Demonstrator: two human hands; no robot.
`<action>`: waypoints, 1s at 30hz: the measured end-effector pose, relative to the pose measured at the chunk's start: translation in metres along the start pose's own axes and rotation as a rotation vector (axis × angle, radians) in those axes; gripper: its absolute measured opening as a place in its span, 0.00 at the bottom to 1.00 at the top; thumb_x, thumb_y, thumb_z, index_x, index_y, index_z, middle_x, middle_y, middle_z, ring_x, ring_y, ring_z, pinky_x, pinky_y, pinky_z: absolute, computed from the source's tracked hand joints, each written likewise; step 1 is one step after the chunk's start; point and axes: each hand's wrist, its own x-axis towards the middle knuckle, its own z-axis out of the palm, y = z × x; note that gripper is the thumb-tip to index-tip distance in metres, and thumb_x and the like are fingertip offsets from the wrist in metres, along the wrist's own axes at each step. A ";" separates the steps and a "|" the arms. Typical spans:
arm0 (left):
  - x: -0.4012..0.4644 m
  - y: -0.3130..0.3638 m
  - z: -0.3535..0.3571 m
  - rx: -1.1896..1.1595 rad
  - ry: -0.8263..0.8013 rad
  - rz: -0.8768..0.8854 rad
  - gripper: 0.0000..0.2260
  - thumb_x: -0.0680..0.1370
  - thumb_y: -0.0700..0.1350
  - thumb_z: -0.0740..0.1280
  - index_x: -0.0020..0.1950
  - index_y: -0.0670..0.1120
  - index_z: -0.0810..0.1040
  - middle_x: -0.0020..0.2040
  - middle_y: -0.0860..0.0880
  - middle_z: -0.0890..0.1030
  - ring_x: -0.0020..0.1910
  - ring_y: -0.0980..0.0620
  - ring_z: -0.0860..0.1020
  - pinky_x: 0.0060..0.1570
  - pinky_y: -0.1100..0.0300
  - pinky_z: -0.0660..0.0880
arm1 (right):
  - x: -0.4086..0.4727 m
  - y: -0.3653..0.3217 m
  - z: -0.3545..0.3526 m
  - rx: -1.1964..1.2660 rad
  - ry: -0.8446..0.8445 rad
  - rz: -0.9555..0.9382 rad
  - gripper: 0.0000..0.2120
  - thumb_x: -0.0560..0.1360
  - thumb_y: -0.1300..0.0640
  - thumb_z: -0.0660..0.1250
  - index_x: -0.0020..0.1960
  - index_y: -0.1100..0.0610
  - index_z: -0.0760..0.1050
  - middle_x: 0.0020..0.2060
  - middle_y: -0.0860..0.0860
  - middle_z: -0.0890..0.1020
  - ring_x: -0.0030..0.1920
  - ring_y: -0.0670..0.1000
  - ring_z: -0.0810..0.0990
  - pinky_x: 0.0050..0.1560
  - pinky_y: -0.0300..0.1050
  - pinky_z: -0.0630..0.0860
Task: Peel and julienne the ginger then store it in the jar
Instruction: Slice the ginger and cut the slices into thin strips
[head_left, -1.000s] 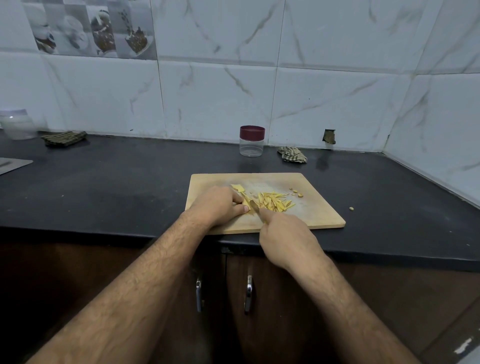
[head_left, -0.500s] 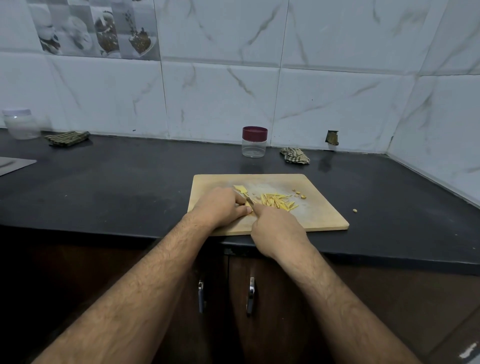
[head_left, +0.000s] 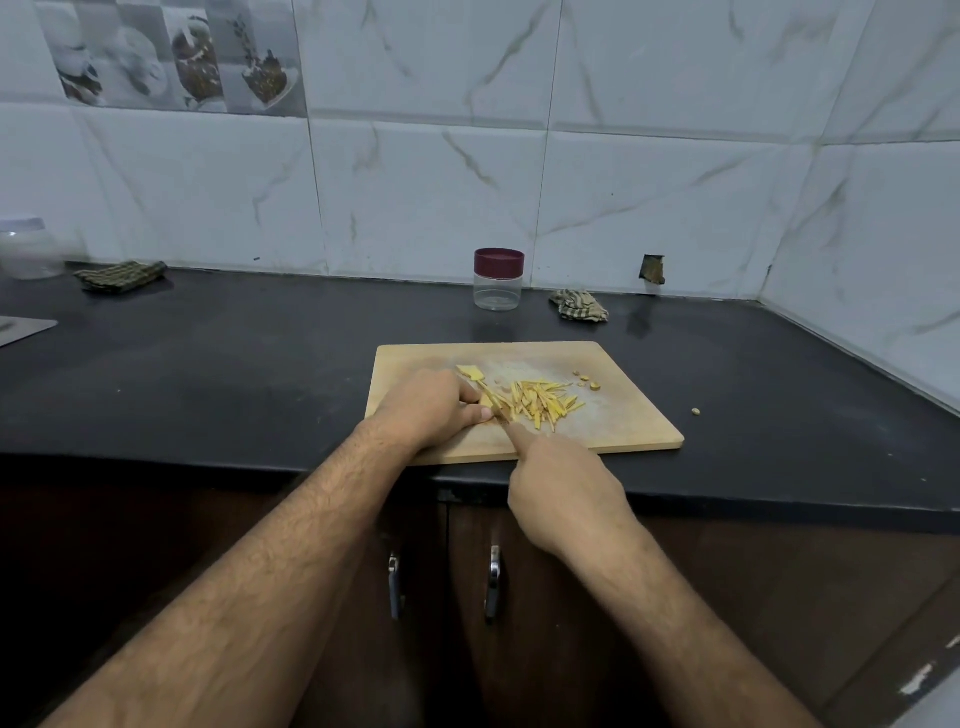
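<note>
Most ginger already cut: strips (head_left: 540, 402) piled mid-board (head_left: 623, 421). My left hand (head_left: 434, 410) pins last slices (head_left: 488, 400); right hand (head_left: 566, 493) grips knife (head_left: 493, 402), blade barely visible. Jar (head_left: 498, 279) capped at bench's back edge; filling remains.

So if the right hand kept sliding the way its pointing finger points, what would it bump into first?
The right hand points up and left along the knife. Going straight on, it would probably meet the ginger piece under the left hand first, then those fingertips. Depth is hard to judge here.
</note>
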 end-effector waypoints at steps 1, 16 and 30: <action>-0.001 0.000 0.000 -0.004 -0.001 -0.001 0.14 0.80 0.57 0.65 0.55 0.50 0.85 0.51 0.51 0.84 0.54 0.50 0.78 0.56 0.51 0.75 | -0.001 0.002 -0.001 0.017 0.009 0.001 0.27 0.79 0.61 0.56 0.76 0.46 0.60 0.51 0.50 0.76 0.51 0.54 0.74 0.43 0.48 0.73; -0.001 -0.002 0.000 -0.050 -0.015 0.023 0.11 0.80 0.54 0.66 0.46 0.49 0.84 0.41 0.52 0.81 0.46 0.51 0.77 0.50 0.53 0.73 | 0.023 -0.008 -0.007 0.062 0.001 0.005 0.22 0.79 0.60 0.55 0.71 0.49 0.67 0.58 0.53 0.78 0.57 0.56 0.75 0.47 0.47 0.71; 0.005 -0.006 -0.001 -0.067 -0.070 0.028 0.16 0.81 0.52 0.66 0.32 0.54 0.73 0.34 0.54 0.75 0.40 0.52 0.72 0.43 0.56 0.68 | 0.033 -0.019 0.002 -0.055 -0.012 0.022 0.27 0.77 0.64 0.59 0.74 0.51 0.63 0.59 0.54 0.78 0.59 0.57 0.75 0.45 0.47 0.68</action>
